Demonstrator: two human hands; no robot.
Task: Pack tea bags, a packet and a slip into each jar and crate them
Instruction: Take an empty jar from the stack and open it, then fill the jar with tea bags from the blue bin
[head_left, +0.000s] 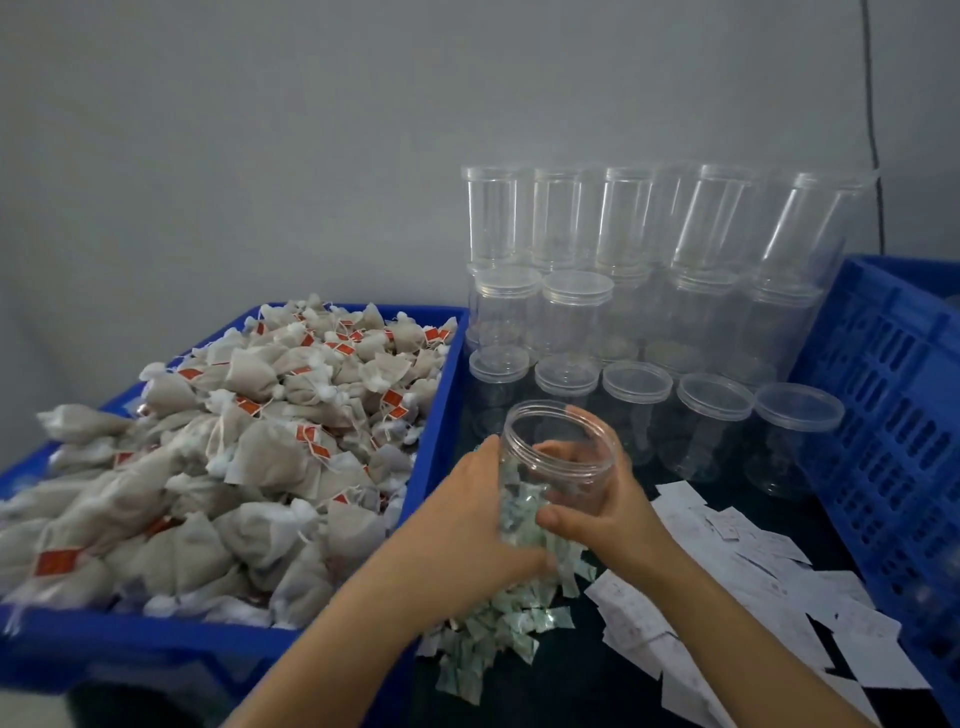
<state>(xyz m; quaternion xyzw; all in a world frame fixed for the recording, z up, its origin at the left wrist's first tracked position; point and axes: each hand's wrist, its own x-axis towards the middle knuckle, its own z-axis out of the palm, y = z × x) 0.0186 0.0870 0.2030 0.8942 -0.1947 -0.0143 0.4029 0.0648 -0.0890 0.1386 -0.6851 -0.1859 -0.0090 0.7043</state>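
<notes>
My right hand (602, 512) grips an open, clear plastic jar (563, 452), tilted with its mouth toward me, above a heap of small green-white packets (498, 623). My left hand (480, 512) lies on the jar's left side and over the packets; whether it pinches a packet is hidden. White paper slips (737, 597) lie scattered on the dark table to the right. A blue bin (436, 431) on the left is heaped with beige tea bags (234, 457) carrying red tags.
Lidded clear jars (711, 415) stand in rows behind the hands, with more stacked against the grey wall (623, 218). A blue slatted crate (893, 415) stands on the right edge. A dark cable runs down the wall at the far right.
</notes>
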